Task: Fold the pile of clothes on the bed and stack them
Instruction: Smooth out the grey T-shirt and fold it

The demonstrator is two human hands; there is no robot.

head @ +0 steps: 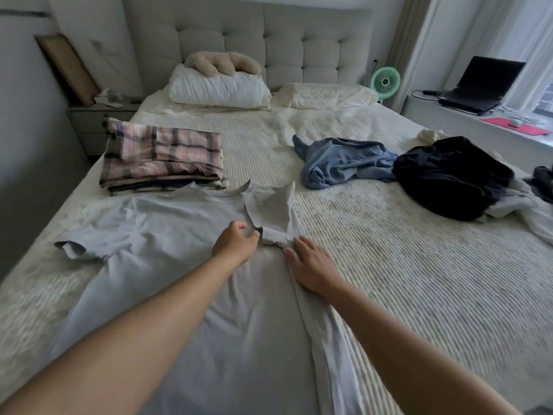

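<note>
The left hand sits in the middle of the frame, and its curled fingers seem to pinch the cuff of the folded-in sleeve. Just beside it, the right hand lies flat with straight fingers, pressing down the folded edge of the pale blue T-shirt. The shirt is spread out on the bed and fills the lower left of the frame. Its other sleeve sticks out at the left, not folded yet.

I think the job now is to lay the sleeve neat and flat. To do it well, the flat hand should hold the edge down while the other hand pulls the cuff smooth, so no bumps stay.

Above the shirt, in the upper left, sits a folded stack with a pink plaid piece on top. To the right, well apart, wait a crumpled blue shirt and a dark bundle of clothes.
</note>
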